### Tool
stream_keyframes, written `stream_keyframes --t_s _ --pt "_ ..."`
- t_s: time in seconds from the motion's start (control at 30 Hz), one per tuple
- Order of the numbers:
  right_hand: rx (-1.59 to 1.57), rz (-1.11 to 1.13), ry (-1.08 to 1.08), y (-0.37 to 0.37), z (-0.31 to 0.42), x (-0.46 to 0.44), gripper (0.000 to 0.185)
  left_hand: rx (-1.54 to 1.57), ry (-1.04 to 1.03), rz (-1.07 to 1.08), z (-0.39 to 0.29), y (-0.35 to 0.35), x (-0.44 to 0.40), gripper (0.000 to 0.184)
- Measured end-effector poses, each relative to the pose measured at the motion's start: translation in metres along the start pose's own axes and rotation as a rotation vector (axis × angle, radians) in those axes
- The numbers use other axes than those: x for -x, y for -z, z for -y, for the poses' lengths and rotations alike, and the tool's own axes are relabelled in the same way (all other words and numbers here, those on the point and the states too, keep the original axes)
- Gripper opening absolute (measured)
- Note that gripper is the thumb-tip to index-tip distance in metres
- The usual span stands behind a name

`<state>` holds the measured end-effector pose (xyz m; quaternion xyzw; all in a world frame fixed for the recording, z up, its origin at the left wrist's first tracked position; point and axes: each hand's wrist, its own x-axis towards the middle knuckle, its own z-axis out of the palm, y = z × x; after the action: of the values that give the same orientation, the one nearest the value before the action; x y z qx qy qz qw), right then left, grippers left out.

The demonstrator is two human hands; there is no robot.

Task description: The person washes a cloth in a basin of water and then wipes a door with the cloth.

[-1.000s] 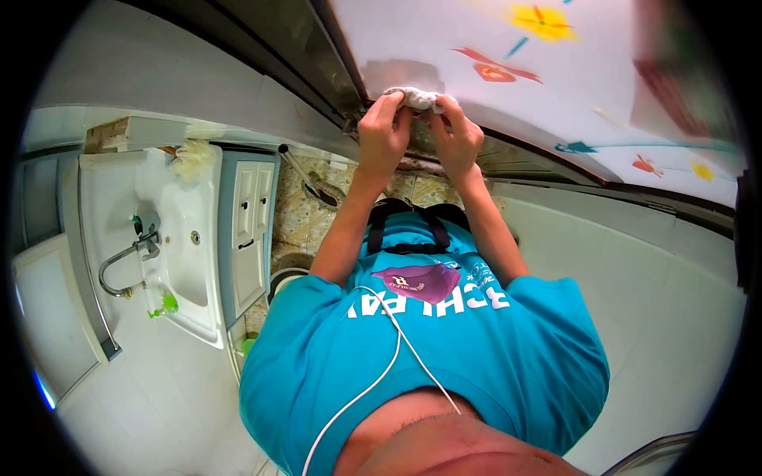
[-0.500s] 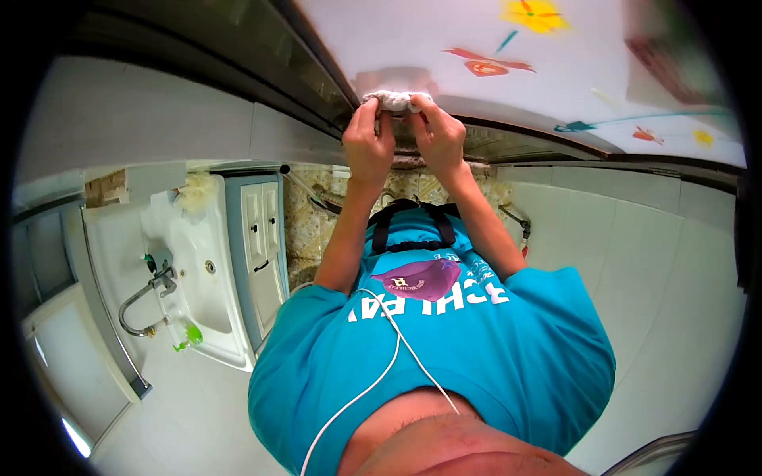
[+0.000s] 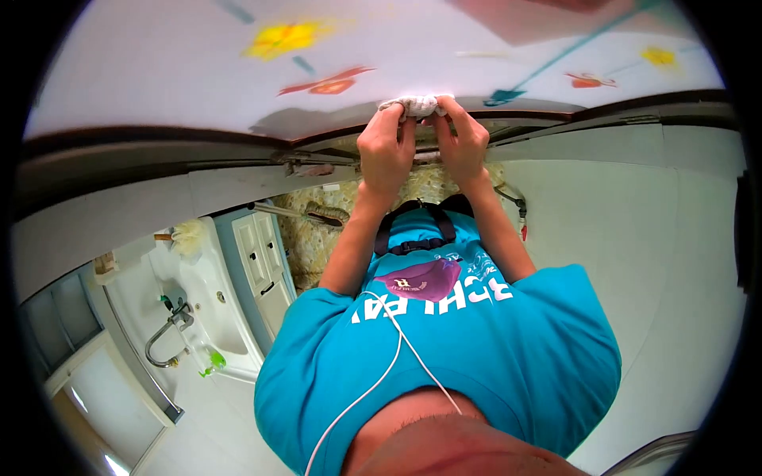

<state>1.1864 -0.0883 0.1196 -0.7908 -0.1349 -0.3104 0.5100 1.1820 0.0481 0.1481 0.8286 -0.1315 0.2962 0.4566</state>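
Note:
A crumpled whitish cloth (image 3: 419,105) is pinched between my two hands and pressed against the lower part of a glossy white panel (image 3: 198,87) painted with flowers. My left hand (image 3: 386,152) grips the cloth's left end, thumb and fingers drawn together. At the other end, my right hand (image 3: 462,143) holds it the same way. Both hands are raised in front of my chest, close to the dark frame edge (image 3: 317,144) that runs along the panel's bottom. The cloth's side toward the panel is hidden.
To the left are a white sink (image 3: 226,325) with a curved tap (image 3: 163,337), a green bottle (image 3: 213,362) and a cabinet (image 3: 262,250) with pale doors. A pipe with a red-handled valve (image 3: 522,218) is at the right wall. A white cable (image 3: 373,357) hangs over my shirt.
My view has turned, so the panel's flowers appear farther left and its frame lies more level. Both hands, still on the cloth, now appear slightly farther right in view.

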Motion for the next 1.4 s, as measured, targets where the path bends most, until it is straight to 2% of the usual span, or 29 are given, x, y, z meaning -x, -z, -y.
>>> stream_keyframes --t_s 0.53,0.73,0.8,0.97,1.1,1.23,1.4 --pt "0.162 -0.116 0.043 0.173 -0.097 -0.023 0.03 0.081 -0.053 0.122 -0.09 -0.173 0.0 0.018" --pt "0.212 -0.182 -0.115 0.211 -0.12 -0.015 0.026 0.156 -0.102 0.16 -0.115 -0.222 -0.003 0.017" --pt "0.232 -0.214 -0.183 0.21 -0.121 -0.013 0.029 0.13 -0.112 0.161 -0.116 -0.229 -0.001 0.017" --pt "0.272 -0.226 -0.144 0.201 -0.116 -0.011 0.032 0.164 -0.065 0.17 -0.115 -0.229 0.001 0.02" --pt "0.172 -0.258 -0.137 0.193 -0.103 -0.01 0.036 0.226 -0.061 0.152 -0.118 -0.222 0.0 0.024" --pt "0.168 -0.235 -0.13 0.18 -0.094 -0.013 0.033 0.179 -0.06 0.153 -0.112 -0.199 -0.001 0.024" --pt "0.087 -0.178 -0.054 0.142 -0.068 -0.021 0.029 0.17 0.012 0.051 -0.089 -0.156 0.002 0.021"
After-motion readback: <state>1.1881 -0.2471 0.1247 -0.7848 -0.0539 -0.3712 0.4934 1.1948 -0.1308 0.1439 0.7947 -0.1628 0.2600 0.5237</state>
